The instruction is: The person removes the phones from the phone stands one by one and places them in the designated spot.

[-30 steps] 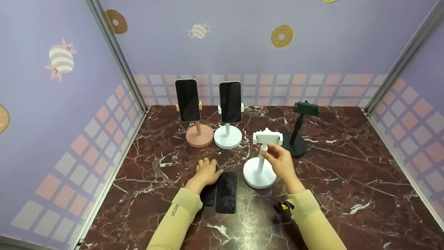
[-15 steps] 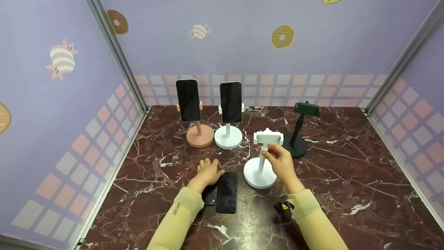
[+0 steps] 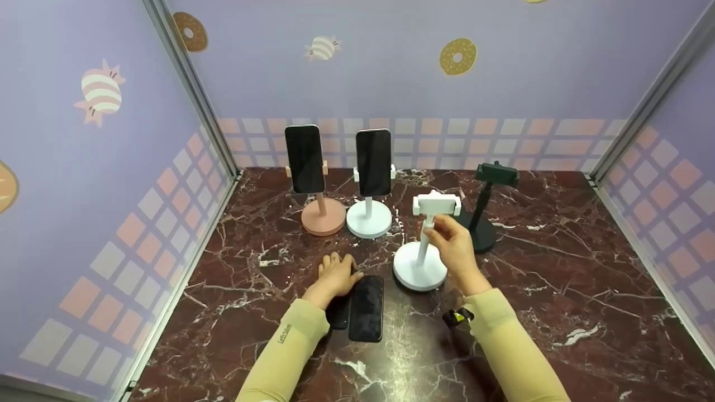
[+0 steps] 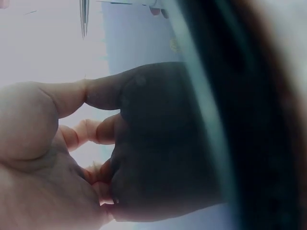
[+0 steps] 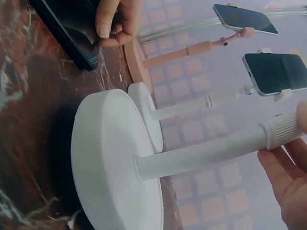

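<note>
My right hand [image 3: 455, 248] grips the upper stem of a white phone stand [image 3: 420, 267] between thumb and fingers; the stand's clamp holds nothing. In the right wrist view, the fingers [image 5: 283, 175] curl around the ribbed collar, and a dark shadow shows under the round base. My left hand [image 3: 335, 277] lies over a dark phone [image 3: 339, 319], mostly hidden beneath it in the head view. Thumb and fingers close on that phone's edge in the left wrist view. Just right of it lies another black phone [image 3: 366, 310], flat on the table.
Behind stand a pink stand [image 3: 323, 216] and a second white stand [image 3: 368, 219], each with an upright phone in its clamp. A dark green stand [image 3: 483, 229] is close behind my right hand. Patterned panels [image 3: 346, 84] enclose the marble table [image 3: 251, 352].
My right hand has moved slightly up and away in the head view, and the white stand has shifted with it. The left hand stays over the phone nearly unmoved.
</note>
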